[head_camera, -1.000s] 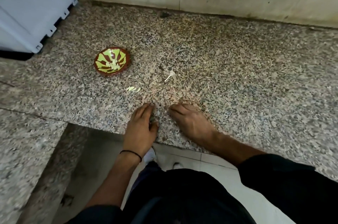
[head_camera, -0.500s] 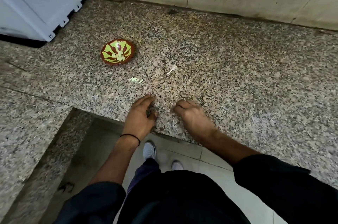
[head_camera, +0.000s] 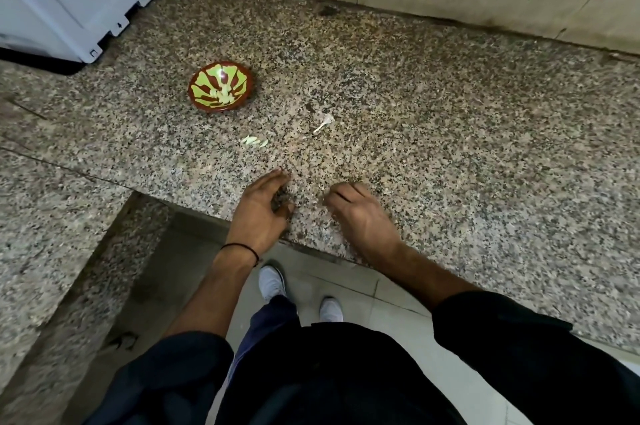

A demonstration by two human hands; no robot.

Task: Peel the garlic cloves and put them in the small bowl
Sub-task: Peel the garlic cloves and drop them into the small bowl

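Garlic cloves (head_camera: 254, 141) lay on the granite counter (head_camera: 450, 147), just near-right of the small bowl (head_camera: 216, 108), which held more. Nearer, at the counter's edge, the left hand (head_camera: 263, 206) rested with relaxed fingers. The right hand (head_camera: 360, 213) was curled, its contents impossible to tell.

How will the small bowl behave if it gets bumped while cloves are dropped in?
The small bowl looks glossy and shallow, so it would probably slide on the granite counter rather than tip. Holding only a few pale cloves, it is likely light and easily shifted.
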